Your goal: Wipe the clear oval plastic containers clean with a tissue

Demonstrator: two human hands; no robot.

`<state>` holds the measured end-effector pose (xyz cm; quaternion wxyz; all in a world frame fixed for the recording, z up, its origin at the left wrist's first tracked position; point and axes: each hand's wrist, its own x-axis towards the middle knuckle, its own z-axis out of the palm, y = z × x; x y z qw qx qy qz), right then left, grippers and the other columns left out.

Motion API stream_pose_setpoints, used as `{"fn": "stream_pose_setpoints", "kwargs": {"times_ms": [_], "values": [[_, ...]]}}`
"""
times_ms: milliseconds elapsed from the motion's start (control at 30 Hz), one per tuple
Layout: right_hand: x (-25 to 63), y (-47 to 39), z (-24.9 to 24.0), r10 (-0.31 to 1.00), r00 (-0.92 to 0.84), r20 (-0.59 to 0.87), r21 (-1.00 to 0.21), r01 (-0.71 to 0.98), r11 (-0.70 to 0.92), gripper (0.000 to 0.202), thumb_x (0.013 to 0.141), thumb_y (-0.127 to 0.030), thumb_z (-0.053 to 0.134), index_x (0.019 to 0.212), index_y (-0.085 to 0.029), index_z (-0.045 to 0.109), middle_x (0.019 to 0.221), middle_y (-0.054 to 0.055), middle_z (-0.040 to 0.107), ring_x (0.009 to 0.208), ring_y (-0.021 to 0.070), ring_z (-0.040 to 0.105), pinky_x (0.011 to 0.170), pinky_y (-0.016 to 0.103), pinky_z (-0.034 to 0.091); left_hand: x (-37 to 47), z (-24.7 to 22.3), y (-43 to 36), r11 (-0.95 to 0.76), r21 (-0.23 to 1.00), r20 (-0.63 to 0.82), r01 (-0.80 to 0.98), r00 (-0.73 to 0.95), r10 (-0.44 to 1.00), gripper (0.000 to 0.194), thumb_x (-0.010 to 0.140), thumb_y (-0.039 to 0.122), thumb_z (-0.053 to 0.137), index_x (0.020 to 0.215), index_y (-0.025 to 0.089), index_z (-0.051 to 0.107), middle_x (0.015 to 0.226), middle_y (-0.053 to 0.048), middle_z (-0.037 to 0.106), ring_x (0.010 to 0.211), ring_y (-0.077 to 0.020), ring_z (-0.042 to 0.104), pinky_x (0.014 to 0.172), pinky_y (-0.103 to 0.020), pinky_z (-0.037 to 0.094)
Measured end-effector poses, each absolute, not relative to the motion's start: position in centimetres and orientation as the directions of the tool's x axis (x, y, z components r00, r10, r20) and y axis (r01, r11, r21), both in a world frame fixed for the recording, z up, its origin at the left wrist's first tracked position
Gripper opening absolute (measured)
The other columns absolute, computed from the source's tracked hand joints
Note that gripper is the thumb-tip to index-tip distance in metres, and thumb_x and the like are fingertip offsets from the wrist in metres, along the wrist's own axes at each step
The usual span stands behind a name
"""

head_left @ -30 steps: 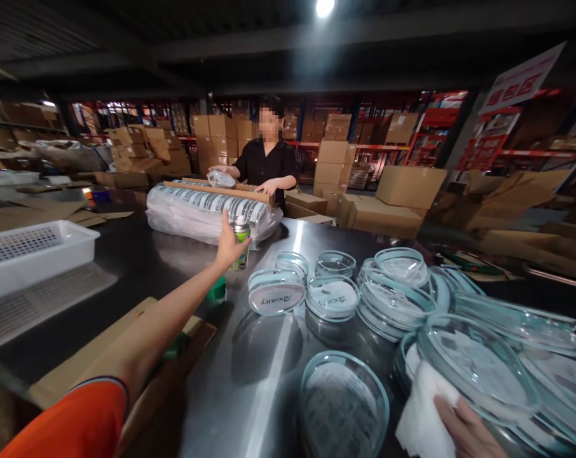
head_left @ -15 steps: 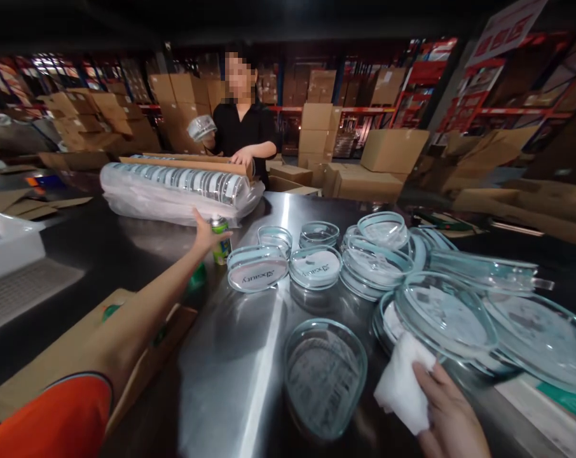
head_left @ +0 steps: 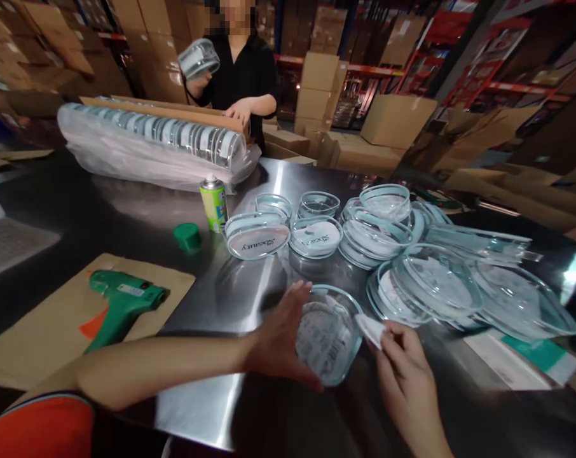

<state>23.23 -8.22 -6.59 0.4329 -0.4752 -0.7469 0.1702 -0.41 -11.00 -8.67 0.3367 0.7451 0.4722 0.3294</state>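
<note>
A rounded clear case point(head_left: 330, 337) with a teal rim and a printed insert lies on the shiny metal table in front of me. My left hand point(head_left: 288, 340) grips its left side, fingers at the far rim and thumb at the near one. Pinched in my right hand point(head_left: 407, 369) is a folded white cloth or tissue point(head_left: 370, 331), its tip against or very close to the case's right rim. Beyond stand several similar clear cases point(head_left: 257, 236), some lettered. A green spray can point(head_left: 213, 203) is upright left of them, with its green cap point(head_left: 187, 236) off beside it.
On cardboard point(head_left: 44, 318) at the left lies a green glue gun point(head_left: 121, 299). More clear cases point(head_left: 440, 280) are stacked at right. Across the table, a person in black point(head_left: 243, 76) holds a clear case, behind a long plastic-wrapped row of cases point(head_left: 173, 140).
My left hand has left the spray can and come down to the near case. My right hand has brought the white cloth to its right rim. The view has tilted downward.
</note>
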Motion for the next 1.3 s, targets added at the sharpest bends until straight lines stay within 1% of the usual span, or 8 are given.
{"fn": "stream_pose_setpoints", "kwargs": {"times_ms": [100, 300, 500, 633, 800, 933, 1200, 1300], "values": [[21.9, -7.8, -6.4, 0.731, -0.426, 0.532, -0.369, 0.661, 0.654, 0.017, 0.086, -0.015, 0.042, 0.085, -0.02, 0.059, 0.089, 0.007, 0.052, 0.082, 0.02, 0.05, 0.07, 0.031, 0.042, -0.5, -9.1, -10.7, -0.344, 0.846, 0.2, 0.406, 0.356, 0.913, 0.139, 0.054, 0.057, 0.084, 0.152, 0.018, -0.008, 0.159, -0.026, 0.009, 0.146, -0.0438, 0.011, 0.116, -0.064, 0.02], [19.7, -10.8, -6.0, 0.693, -0.615, 0.375, -0.302, 0.626, 0.719, 0.017, 0.081, -0.01, 0.046, 0.086, -0.021, 0.058, 0.088, 0.006, 0.058, 0.079, 0.0197, 0.057, 0.063, 0.028, 0.045, -0.4, -9.8, -10.5, -0.36, 0.879, 0.246, 0.311, 0.352, 0.903, 0.139, 0.052, 0.051, 0.086, 0.151, 0.023, -0.008, 0.158, -0.022, 0.012, 0.144, -0.0459, 0.017, 0.114, -0.065, 0.024], [21.8, -8.7, -4.5, 0.669, -0.685, 0.288, -0.293, 0.602, 0.743, 0.022, 0.084, -0.008, 0.038, 0.086, -0.021, 0.056, 0.086, 0.005, 0.056, 0.078, 0.0163, 0.058, 0.068, 0.025, 0.048, -0.3, -10.3, -10.1, -0.372, 0.897, 0.279, 0.237, 0.348, 0.895, 0.137, 0.049, 0.05, 0.086, 0.152, 0.016, 0.004, 0.156, -0.024, 0.019, 0.142, -0.0462, 0.022, 0.116, -0.059, 0.024], [20.1, -5.9, -4.6, 0.697, -0.662, 0.275, -0.278, 0.64, 0.717, 0.023, 0.076, -0.004, 0.039, 0.081, -0.019, 0.055, 0.087, 0.008, 0.053, 0.081, 0.0207, 0.054, 0.07, 0.032, 0.046, -0.4, -10.7, -9.9, -0.38, 0.896, 0.281, 0.23, 0.368, 0.886, 0.137, 0.05, 0.053, 0.084, 0.152, 0.022, -0.002, 0.158, -0.021, 0.016, 0.144, -0.0449, 0.018, 0.115, -0.062, 0.021], [19.2, -9.6, -4.4, 0.572, -0.809, 0.133, -0.398, 0.485, 0.779, 0.023, 0.083, -0.007, 0.036, 0.078, -0.02, 0.053, 0.088, 0.005, 0.056, 0.08, 0.0149, 0.057, 0.067, 0.023, 0.046, 0.0, -11.9, -9.4, -0.416, 0.893, 0.344, 0.17, 0.339, 0.876, 0.148, 0.042, 0.058, 0.086, 0.152, 0.018, -0.005, 0.157, -0.025, 0.016, 0.142, -0.0467, 0.022, 0.114, -0.061, 0.024], [20.5, -7.3, -4.2, 0.69, -0.694, 0.205, -0.364, 0.601, 0.712, 0.022, 0.083, -0.005, 0.039, 0.081, -0.02, 0.054, 0.084, 0.005, 0.053, 0.076, 0.0167, 0.055, 0.066, 0.026, 0.045, 0.2, -12.2, -9.1, -0.481, 0.867, 0.419, 0.13, 0.333, 0.845, 0.144, 0.044, 0.06, 0.086, 0.152, 0.015, 0.002, 0.155, -0.027, 0.019, 0.142, -0.0461, 0.022, 0.115, -0.059, 0.021], [18.9, -6.5, -4.0, 0.543, -0.833, 0.108, -0.453, 0.445, 0.772, 0.022, 0.083, -0.005, 0.037, 0.079, -0.021, 0.052, 0.089, 0.003, 0.054, 0.079, 0.015, 0.055, 0.068, 0.024, 0.043, -0.2, -12.2, -9.2, -0.422, 0.899, 0.362, 0.113, 0.349, 0.864, 0.151, 0.04, 0.061, 0.087, 0.152, 0.01, -0.002, 0.156, -0.029, 0.018, 0.141, -0.0462, 0.025, 0.113, -0.059, 0.026], [19.1, -5.5, -4.0, 0.635, -0.755, 0.165, -0.433, 0.523, 0.734, 0.024, 0.081, -0.002, 0.037, 0.08, -0.021, 0.052, 0.087, 0.005, 0.051, 0.079, 0.0169, 0.053, 0.068, 0.027, 0.041, -0.4, -11.9, -9.3, -0.422, 0.895, 0.351, 0.146, 0.356, 0.866, 0.146, 0.043, 0.06, 0.086, 0.152, 0.013, 0.002, 0.157, -0.026, 0.018, 0.143, -0.0439, 0.022, 0.115, -0.059, 0.022]]}}
